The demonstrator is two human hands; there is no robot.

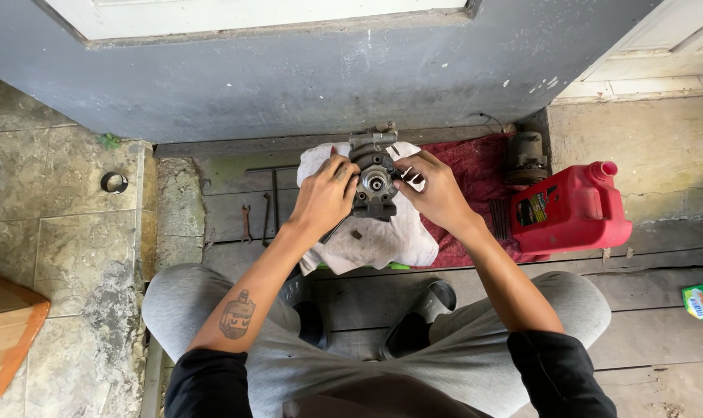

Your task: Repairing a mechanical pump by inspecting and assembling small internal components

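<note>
— Head view: worn wooden planks (653, 310) below a grey wall (289, 77), stone tiles (65, 232) leftward.
— Counted?
— One metal compressor (375, 182) on one white cloth (382, 240), grasped by left hand (324, 197) and right hand (437, 193). One red jug (572, 209), one red rag (475, 178), one metal ring (114, 182), two wrenches (246, 223).

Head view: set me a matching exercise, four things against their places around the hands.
Things:
1. metal pump-like part
2. red jug
3. metal ring
4. wrench

Places:
A. stone tiles, far left
B. on the white cloth, between left hand and right hand
C. wooden boards, left of the cloth
D. right of the dark red cloth

Pairs: 1-B, 2-D, 3-A, 4-C
</note>
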